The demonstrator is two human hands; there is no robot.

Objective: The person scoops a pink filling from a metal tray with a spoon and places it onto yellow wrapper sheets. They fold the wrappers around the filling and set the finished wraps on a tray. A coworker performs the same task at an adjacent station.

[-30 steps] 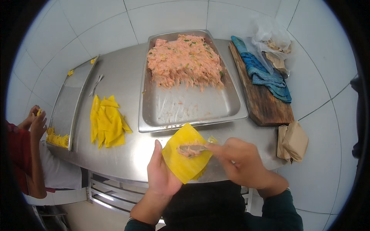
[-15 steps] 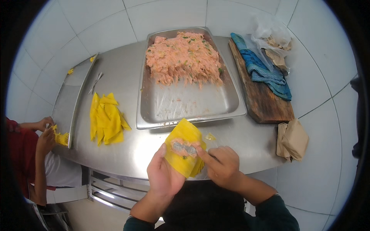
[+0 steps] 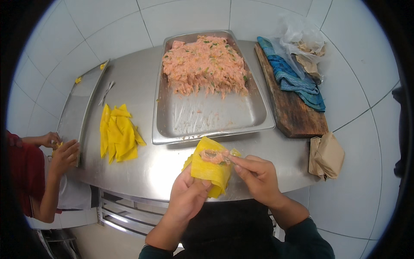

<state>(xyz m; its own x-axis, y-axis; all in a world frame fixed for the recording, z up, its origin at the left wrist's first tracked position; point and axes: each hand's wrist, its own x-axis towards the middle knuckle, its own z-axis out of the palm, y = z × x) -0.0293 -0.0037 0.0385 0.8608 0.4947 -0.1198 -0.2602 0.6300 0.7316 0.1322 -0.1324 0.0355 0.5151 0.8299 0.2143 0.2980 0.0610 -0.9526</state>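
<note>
My left hand (image 3: 188,195) grips a yellow wrapper sheet (image 3: 208,172) from below, its thumb bent over the near edge. More yellow layers show beneath that sheet. A strip of pink meat filling (image 3: 208,158) with green flecks lies across its upper part. My right hand (image 3: 261,179) pinches a small metal utensil (image 3: 229,158), whose tip rests in the filling; its exact kind is hard to see. Just beyond stands a deep metal pan (image 3: 215,137), with a large mound of the same pink mix (image 3: 205,64) at its far end. Loose yellow wrappers (image 3: 117,134) lie to the left.
At far left a person in red has both hands (image 3: 64,157) on a yellow piece by a metal tray (image 3: 82,103). Thin metal tongs (image 3: 108,93) lie beside it. Rightward are a wooden board (image 3: 297,116), blue cloth (image 3: 291,80), plastic bag (image 3: 297,32) and brown paper (image 3: 330,155).
My left thumb has folded over the near part of the wrapper. The utensil has turned and slid rightward along the filling with my right hand. The other person's nearer hand has shifted right.
</note>
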